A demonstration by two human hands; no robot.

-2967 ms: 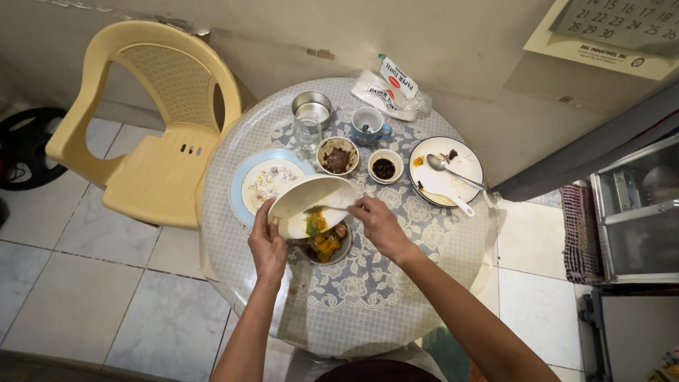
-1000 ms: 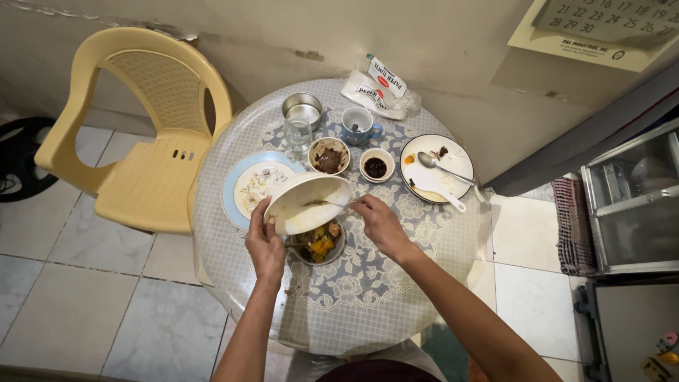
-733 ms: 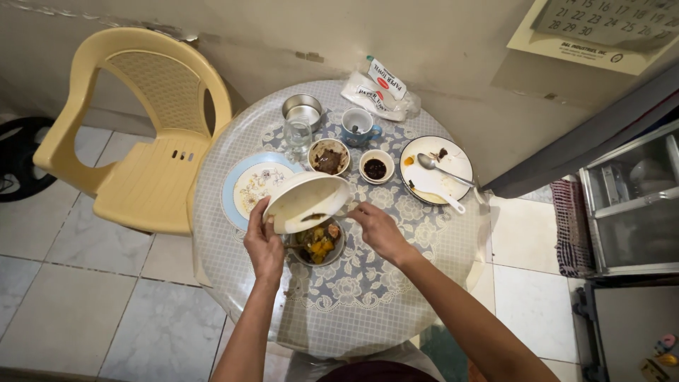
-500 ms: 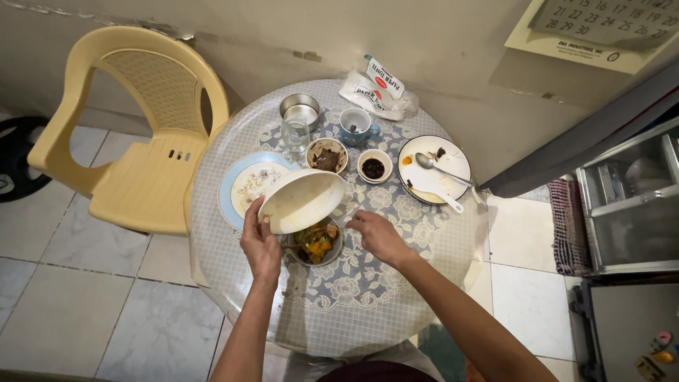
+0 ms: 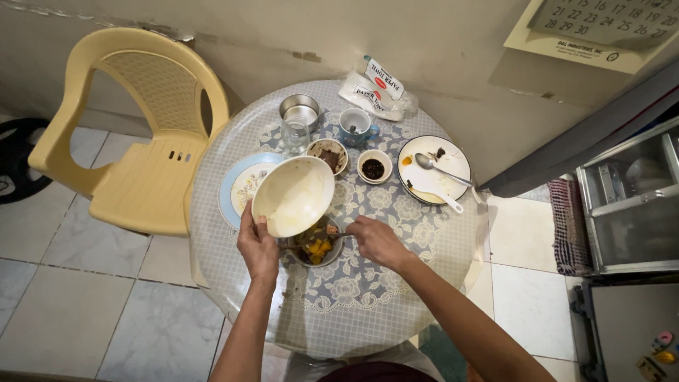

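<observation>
Low in the frame's centre, the left hand (image 5: 257, 247) gripped the near rim of a tilted white bowl (image 5: 293, 196), which rose up and away from the fingers. Just right, the right hand (image 5: 377, 240) pinched a utensil handle (image 5: 337, 235) reaching into the metal bowl of leftovers (image 5: 316, 246) beneath. Farther up sat a blue-rimmed plate (image 5: 237, 185), then a blue mug (image 5: 354, 125).

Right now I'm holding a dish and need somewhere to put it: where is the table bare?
Bare cloth lies on the near side of the table, below the food bowl and both hands. Crowded: the far half, from the blue-rimmed plate to the white plate.
</observation>
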